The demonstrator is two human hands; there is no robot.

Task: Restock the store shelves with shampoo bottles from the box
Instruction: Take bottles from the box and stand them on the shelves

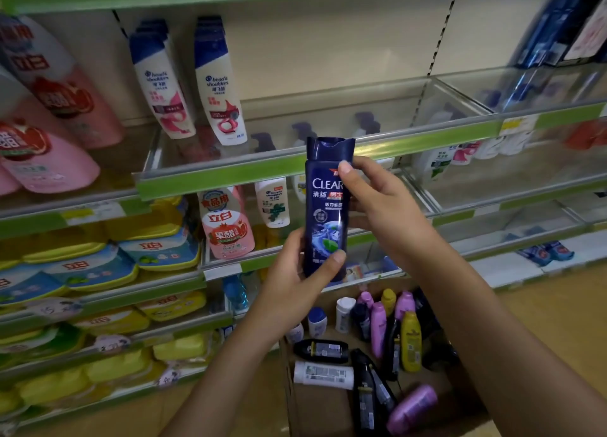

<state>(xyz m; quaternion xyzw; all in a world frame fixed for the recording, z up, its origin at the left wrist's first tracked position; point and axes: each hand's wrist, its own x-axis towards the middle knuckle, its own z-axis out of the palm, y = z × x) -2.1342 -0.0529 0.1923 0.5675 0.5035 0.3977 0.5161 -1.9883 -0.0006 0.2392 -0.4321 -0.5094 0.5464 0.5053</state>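
Observation:
A dark blue Clear shampoo bottle (325,206) stands upright in the air in front of the shelves, cap up. My left hand (295,282) grips its lower part, thumb across the front. My right hand (381,203) holds its upper right side, thumb on the label. Below, an open cardboard box (328,410) on the floor holds several bottles: purple, yellow, white and black. Two white Head & Shoulders bottles (190,82) stand on the shelf (295,167) just above the held bottle.
Pink detergent bottles (49,115) fill the left shelves, with yellow and blue pouches (98,262) below. The green-edged shelf behind the bottle has bare room right of the white bottles. More bottles (460,157) sit on the right shelves. Wooden floor lies at lower right.

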